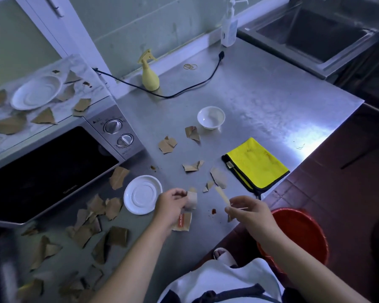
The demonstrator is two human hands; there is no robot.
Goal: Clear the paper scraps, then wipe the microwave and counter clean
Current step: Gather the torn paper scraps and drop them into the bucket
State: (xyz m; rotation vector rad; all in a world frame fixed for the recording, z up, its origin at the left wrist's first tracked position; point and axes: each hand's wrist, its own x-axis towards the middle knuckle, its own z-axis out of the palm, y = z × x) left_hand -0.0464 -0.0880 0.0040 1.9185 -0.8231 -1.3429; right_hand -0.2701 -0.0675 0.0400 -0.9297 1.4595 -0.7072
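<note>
— What are my hands doing?

— My left hand (173,201) pinches a pale paper scrap (191,199); my right hand (245,209) pinches a thin strip (222,196). Both hover above the desk (260,95)

— And the rest?

— More brown scraps (92,224) lie left of my left hand, beside the microwave (53,167). A white plate (142,194) sits just left of that hand. The yellow cloth (257,164) lies beyond my right hand, and a red basin (302,232) sits off its right side

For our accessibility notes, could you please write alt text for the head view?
Both hands hold paper scraps, left hand and right hand, above a steel counter littered with scraps, beside a microwave, saucer and yellow cloth.
</note>
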